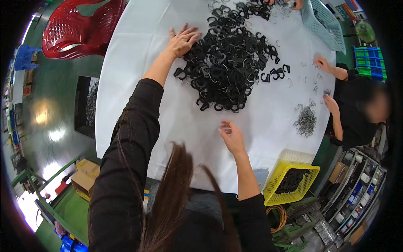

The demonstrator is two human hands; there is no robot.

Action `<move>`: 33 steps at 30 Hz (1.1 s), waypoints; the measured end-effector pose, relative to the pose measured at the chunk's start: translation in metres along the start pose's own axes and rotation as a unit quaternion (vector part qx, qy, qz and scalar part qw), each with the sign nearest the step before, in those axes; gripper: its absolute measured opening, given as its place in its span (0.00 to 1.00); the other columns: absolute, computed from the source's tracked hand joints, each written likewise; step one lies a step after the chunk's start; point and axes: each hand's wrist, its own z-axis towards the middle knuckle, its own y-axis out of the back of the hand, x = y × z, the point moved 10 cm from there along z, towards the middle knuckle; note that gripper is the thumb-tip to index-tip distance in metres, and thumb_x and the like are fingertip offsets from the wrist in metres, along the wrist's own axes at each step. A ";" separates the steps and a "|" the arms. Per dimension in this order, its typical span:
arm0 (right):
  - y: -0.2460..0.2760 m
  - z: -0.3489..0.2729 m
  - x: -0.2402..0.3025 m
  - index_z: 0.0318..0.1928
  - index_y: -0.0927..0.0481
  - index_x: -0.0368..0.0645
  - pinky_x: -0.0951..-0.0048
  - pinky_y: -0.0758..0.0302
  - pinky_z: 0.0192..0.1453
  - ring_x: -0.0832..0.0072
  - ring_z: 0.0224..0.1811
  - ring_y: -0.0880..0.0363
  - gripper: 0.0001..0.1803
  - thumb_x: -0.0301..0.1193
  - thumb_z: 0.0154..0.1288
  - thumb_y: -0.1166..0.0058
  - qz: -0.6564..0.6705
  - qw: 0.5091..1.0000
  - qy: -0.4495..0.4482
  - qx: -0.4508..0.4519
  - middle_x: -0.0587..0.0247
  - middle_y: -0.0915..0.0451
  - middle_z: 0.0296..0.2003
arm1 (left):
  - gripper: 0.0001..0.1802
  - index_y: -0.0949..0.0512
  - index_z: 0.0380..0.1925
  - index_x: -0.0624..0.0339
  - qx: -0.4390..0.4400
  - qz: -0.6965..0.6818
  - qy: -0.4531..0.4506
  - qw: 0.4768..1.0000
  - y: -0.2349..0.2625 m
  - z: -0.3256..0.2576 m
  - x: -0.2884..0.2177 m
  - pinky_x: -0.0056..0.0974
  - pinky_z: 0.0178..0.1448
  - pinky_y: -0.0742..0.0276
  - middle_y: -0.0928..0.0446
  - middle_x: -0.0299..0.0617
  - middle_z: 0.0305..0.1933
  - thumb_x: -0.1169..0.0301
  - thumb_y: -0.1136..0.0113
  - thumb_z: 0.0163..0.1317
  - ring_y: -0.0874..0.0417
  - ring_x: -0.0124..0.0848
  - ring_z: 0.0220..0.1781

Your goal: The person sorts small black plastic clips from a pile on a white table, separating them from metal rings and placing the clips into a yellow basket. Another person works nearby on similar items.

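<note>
White tabletop (138, 84): left hand (181, 41) spread on black hooks (228, 63); right hand (231, 136) fingers pinching something small.

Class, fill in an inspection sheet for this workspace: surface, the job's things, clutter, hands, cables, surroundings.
Surface: round white table.
Job's things: pile of black hooks; small metal piece, type unclear.
Clutter: heap of wire clips; loose clips near co-worker's hands.
Hands: left hand flat at pile's edge; right hand pinches the small piece.
Cables: coiled orange cord on floor.
Surroundings: yellow basket holding black parts, red chair, teal basket.
</note>
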 end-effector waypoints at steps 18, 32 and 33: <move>0.000 0.009 0.003 0.50 0.27 0.41 0.76 0.22 0.41 0.74 0.39 0.21 0.22 0.23 0.53 0.38 0.410 0.905 0.009 -0.115 0.64 0.21 0.41 | 0.21 0.29 0.51 0.64 0.038 -0.723 0.333 0.604 -0.095 -0.231 -0.141 0.34 0.56 0.31 0.26 0.48 0.49 0.75 0.40 0.57 0.26 0.29 0.52; 0.090 -0.127 -0.084 0.52 0.31 0.40 0.76 0.23 0.29 0.73 0.34 0.18 0.20 0.25 0.59 0.45 0.297 0.902 -0.149 -0.275 0.59 0.20 0.36 | 0.09 0.21 0.33 0.62 0.183 -0.501 0.259 0.805 -0.006 -0.227 -0.068 0.28 0.36 0.26 0.22 0.36 0.30 0.67 0.40 0.59 0.22 0.23 0.31; 0.089 -0.131 -0.088 0.51 0.30 0.39 0.77 0.24 0.28 0.74 0.33 0.18 0.19 0.25 0.58 0.44 0.295 0.904 -0.154 -0.269 0.60 0.19 0.35 | 0.09 0.21 0.34 0.62 0.208 -0.459 0.254 0.825 -0.008 -0.228 -0.068 0.28 0.36 0.26 0.22 0.36 0.30 0.67 0.40 0.59 0.22 0.23 0.31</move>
